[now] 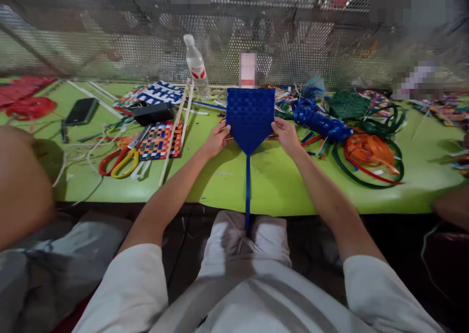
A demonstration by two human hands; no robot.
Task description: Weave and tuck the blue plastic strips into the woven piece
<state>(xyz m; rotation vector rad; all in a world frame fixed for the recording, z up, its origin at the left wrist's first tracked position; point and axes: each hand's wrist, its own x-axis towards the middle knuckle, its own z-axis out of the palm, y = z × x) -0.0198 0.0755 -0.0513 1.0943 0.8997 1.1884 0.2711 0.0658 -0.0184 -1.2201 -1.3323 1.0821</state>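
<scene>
A blue woven piece (250, 115), square at the top and pointed at the bottom, is held up over the green table. From its point a long blue strip (248, 186) hangs down past the table's front edge. My left hand (217, 138) pinches the left edge of the piece, and my right hand (287, 134) pinches the right edge at about the same height. Both hands have thumb and fingers closed on it.
Scissors (126, 155) with red and yellow handles lie left, beside a multicoloured woven piece (157, 142). Behind are a black phone (81, 111) and a water bottle (197, 67). Blue, green and orange strip coils (370, 152) lie right. Another person's arm (22, 181) is at far left.
</scene>
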